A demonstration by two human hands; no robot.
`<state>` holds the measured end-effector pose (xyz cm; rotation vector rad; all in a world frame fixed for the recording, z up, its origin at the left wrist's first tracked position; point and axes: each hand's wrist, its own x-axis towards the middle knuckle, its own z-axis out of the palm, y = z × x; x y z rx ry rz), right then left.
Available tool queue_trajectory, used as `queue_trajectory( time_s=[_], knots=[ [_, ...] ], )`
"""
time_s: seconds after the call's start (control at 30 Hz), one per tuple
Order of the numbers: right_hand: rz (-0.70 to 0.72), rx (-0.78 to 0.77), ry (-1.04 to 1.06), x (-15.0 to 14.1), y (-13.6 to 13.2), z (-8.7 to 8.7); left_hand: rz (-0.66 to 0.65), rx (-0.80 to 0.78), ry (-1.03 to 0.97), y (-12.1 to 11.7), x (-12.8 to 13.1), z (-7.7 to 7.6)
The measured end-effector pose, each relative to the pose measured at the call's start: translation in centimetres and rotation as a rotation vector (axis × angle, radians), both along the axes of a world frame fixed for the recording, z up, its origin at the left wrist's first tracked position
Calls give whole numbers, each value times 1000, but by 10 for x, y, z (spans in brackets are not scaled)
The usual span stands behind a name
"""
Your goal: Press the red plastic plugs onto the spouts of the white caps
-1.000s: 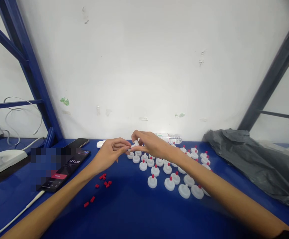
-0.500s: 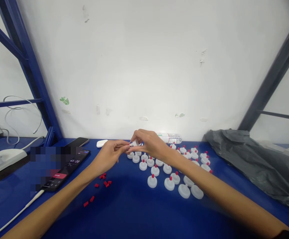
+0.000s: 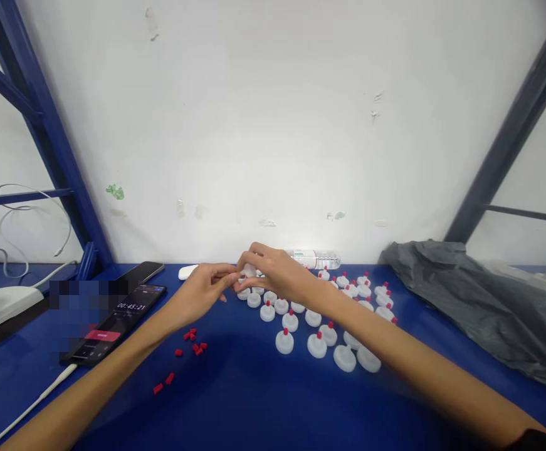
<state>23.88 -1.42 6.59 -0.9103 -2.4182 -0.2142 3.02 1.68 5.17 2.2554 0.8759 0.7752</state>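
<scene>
Above the glossy blue tabletop [image 3: 244,401], the right hand [image 3: 273,269], clamping a white plastic piece [image 3: 249,271], is edging toward the left hand [image 3: 205,287] (its grip I cannot tell), seemingly mid-work.

Prob. workshop, blue bench [image 3: 235,394], metal frame [image 3: 61,166], scuffed wall [image 3: 254,125], plastic pcs [image 3: 284,342]

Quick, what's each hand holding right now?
Left hand: pinched closed; can't tell what's in its grip.
Right hand: closed, holding a white cap.
</scene>
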Motion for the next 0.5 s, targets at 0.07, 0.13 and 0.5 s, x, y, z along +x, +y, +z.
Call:
queue_trajectory(
  time_s=[0.07,0.13,0.5],
  knots=[
    [-74,-45,-101,3,1,2,50,89,131,3,-6,4],
    [-159,-77,-163,9,7,2,73,133,290,6,-15,8],
    [-379,-314,-181,53,32,5,-190,-239,704,6,-41,12]
  ],
)
